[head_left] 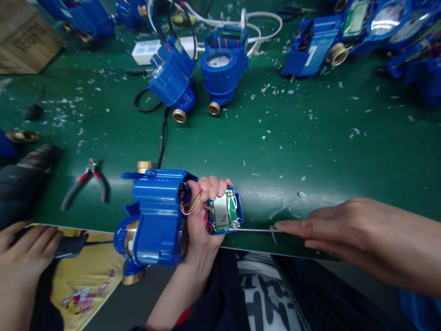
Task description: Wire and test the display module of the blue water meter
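My left hand (200,232) is wrapped around a small display module (222,211), a green circuit board with an LCD in a blue housing. Colored wires link it to the blue water meter (155,216) with brass fittings, just left of that hand. From the right, my right hand (337,232) is closed on a screwdriver (258,230); its thin metal shaft reaches the board's lower edge, and its handle is hidden in the palm.
A co-worker's hand (31,243) grips a dark-handled tool (70,247) at the left. Cutting pliers (91,172) lie beyond it. Blue meters (220,69) and a white power strip (146,51) stand at the back. Scraps litter the green tabletop (310,138). A wooden box (27,39) sits back left.
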Available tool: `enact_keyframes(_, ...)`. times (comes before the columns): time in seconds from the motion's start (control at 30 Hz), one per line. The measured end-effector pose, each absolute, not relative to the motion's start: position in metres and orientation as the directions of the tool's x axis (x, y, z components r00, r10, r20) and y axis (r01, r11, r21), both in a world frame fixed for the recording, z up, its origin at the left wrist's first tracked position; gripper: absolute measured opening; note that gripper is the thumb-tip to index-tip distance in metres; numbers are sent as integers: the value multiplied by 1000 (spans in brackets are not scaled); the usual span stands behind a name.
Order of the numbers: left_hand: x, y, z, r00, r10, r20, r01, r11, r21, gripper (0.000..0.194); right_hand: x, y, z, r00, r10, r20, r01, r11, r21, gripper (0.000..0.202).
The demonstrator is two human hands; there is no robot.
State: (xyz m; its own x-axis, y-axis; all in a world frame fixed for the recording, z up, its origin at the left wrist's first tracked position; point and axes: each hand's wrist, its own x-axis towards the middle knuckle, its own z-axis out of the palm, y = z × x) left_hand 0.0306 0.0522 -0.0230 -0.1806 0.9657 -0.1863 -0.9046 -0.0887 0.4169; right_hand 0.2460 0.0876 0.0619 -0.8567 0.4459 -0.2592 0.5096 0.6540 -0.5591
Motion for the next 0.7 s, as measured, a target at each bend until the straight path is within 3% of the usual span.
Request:
enact_keyframes(0.07, 31, 52, -22, -180, 966, -183, -901, -88, 424, 38, 251, 88, 58, -934, 341, -104, 356, 891, -282, 50)
enact_keyframes(0.13, 31, 52, -22, -180, 968, -177, -902, -91, 422, 37, 255, 88, 54, -967, 255, -14, 255, 964, -78, 57)
enact_keyframes(0.17, 31, 52, -22, -181, 967, -179, -902, -91, 421, 37, 256, 88, 53, -967, 256, 14, 256, 966, -35, 58)
enact_keyframes(0.23, 31, 52, -21, -183, 965, -190, -901, -87, 425, 38, 254, 87, 53, -948, 316, -19, 316, 940, -130, 56)
enact_keyframes(0.3, 32, 52, -21, -181, 963, -198, -899, -81, 430, 39, 249, 87, 57, -902, 404, -150, 428, 802, -416, 49)
enact_keyframes(0.37, 32, 52, -21, -178, 964, -199, -901, -78, 427, 40, 242, 85, 62, -848, 422, -319, 517, 531, -672, 40)
enact_keyframes(0.43, 32, 52, -22, -176, 965, -196, -904, -79, 419, 41, 239, 83, 64, -821, 425, -380, 534, 337, -775, 34)
enact_keyframes(0.5, 32, 52, -21, -175, 965, -194, -910, -83, 407, 41, 240, 82, 62, -819, 455, -350, 531, 369, -763, 33)
enact_keyframes(0.57, 32, 52, -21, -173, 966, -189, -914, -86, 398, 43, 245, 83, 57, -854, 464, -235, 500, 612, -612, 41)
enact_keyframes(0.63, 32, 52, -21, -175, 967, -185, -912, -88, 401, 43, 251, 87, 55, -921, 373, -111, 389, 871, -300, 52)
enact_keyframes(0.7, 32, 52, -20, -182, 965, -187, -902, -88, 422, 43, 255, 90, 55, -972, 226, -60, 227, 974, -23, 58)
